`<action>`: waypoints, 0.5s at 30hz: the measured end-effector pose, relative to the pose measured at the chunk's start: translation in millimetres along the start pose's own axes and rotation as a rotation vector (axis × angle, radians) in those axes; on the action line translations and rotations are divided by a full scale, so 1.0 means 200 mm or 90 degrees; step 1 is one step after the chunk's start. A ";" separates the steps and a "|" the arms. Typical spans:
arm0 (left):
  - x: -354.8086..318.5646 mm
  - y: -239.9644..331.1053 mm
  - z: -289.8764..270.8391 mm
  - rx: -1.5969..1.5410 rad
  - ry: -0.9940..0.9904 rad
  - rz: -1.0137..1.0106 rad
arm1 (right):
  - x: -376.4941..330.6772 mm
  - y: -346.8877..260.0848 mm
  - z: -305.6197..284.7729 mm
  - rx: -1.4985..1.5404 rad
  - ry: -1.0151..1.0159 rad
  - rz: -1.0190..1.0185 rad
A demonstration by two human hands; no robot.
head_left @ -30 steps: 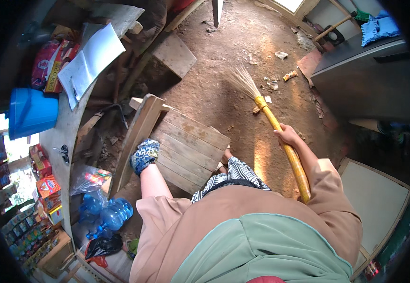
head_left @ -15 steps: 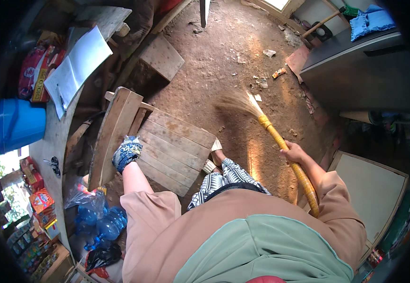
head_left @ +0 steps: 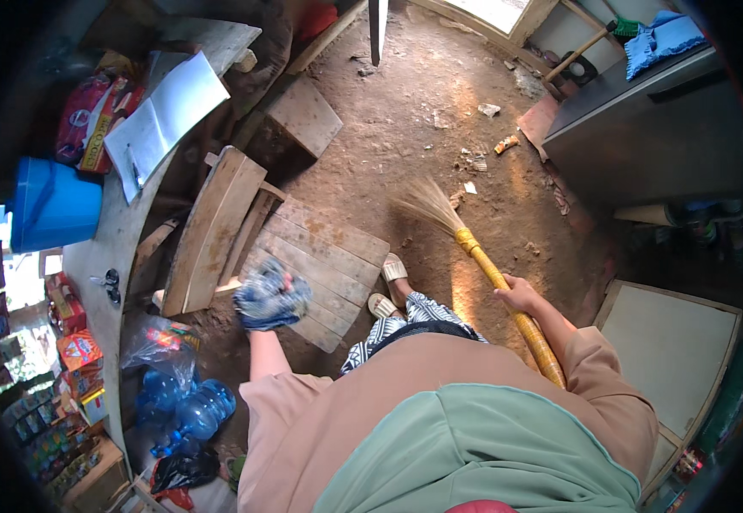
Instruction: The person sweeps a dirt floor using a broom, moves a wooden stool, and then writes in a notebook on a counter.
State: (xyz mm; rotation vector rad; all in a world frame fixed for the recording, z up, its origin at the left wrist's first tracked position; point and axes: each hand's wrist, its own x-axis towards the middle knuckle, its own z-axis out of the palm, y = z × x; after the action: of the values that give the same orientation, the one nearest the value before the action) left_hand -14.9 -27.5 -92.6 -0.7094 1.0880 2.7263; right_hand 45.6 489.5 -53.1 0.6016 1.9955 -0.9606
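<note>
My left hand (head_left: pixel 262 332) grips a bunched blue and white patterned cloth (head_left: pixel 274 292), which hides the fingers and is smeared by motion. The cloth is over the slatted seat of a wooden chair (head_left: pixel 328 256), close to its backrest (head_left: pixel 216 232); whether it touches the wood I cannot tell. My right hand (head_left: pixel 521 294) is closed around the yellow handle of a broom (head_left: pixel 500 278). The broom slants away to the far left, its pale bristles (head_left: pixel 429 206) at the dirt floor. The handle's near end lies against my right forearm.
Left, a counter (head_left: pixel 80 282) bears an open notebook (head_left: pixel 168 120) and a blue bucket (head_left: pixel 56 205). Blue plastic bottles (head_left: pixel 204 409) lie below. A dark cabinet (head_left: pixel 654 128) stands right, a white panel (head_left: pixel 671 342) nearer. An orange wrapper (head_left: pixel 506 144) litters the floor.
My left hand has moved right with the cloth, from beside the backrest to over the seat. The chair has shifted slightly. My right hand and the broom have moved a little left.
</note>
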 end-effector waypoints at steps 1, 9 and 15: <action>-0.09 -0.04 0.01 0.031 0.007 -0.028 | 0.00 0.05 -0.01 -0.022 0.036 -0.033; -0.51 0.00 -0.05 0.331 0.132 0.065 | -0.02 0.24 0.11 -0.011 0.065 -0.062; -0.52 0.63 0.42 1.307 0.157 0.621 | -0.20 0.23 0.19 0.046 0.043 -0.016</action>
State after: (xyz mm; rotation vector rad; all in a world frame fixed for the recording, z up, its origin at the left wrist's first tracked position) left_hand 9.0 -56.6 86.7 0.0116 3.4685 0.2847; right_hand 116.1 483.4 -52.6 0.6578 2.0399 -1.0432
